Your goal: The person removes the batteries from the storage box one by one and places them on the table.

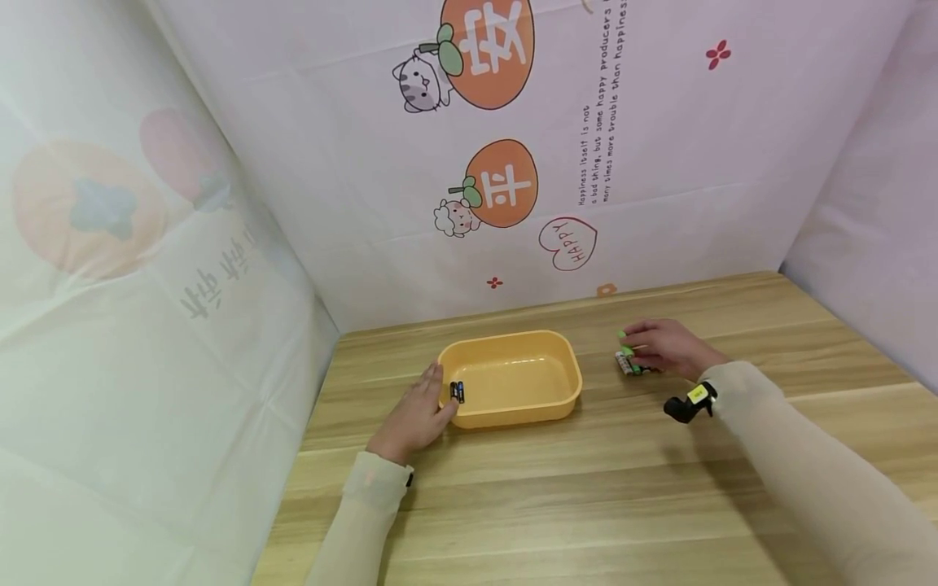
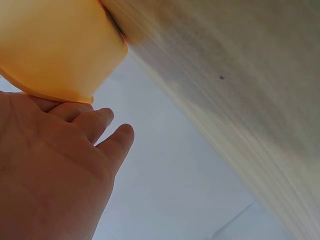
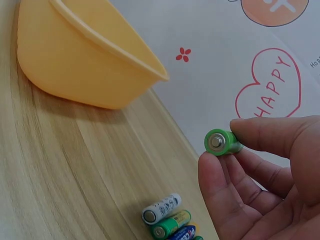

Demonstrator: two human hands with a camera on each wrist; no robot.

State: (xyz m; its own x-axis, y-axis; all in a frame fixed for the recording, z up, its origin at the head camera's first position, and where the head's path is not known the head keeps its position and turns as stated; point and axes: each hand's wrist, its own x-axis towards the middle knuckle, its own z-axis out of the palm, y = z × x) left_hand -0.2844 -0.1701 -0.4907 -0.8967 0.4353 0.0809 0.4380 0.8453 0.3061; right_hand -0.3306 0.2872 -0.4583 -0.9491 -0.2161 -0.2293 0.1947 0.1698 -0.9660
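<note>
My right hand (image 1: 670, 346) pinches a green battery (image 3: 222, 142) between thumb and fingertips, its metal end facing the right wrist camera. Below it, a white battery (image 3: 161, 208), a green-and-yellow battery (image 3: 171, 224) and a blue battery (image 3: 184, 233) lie side by side on the table; the frame edge cuts off the rest of this group. To the left stands a yellow plastic basin (image 1: 506, 417). Two dark batteries (image 1: 458, 391) lie inside at its left end. My left hand (image 1: 418, 415) rests against the basin's left rim, fingers extended.
The wood-grain table (image 1: 557, 505) carries everything. White printed cloth (image 1: 352, 203) hangs behind the table's back edge, with more cloth along the left and right sides. A black wrist device with a yellow label (image 1: 698, 395) is strapped at the right cuff.
</note>
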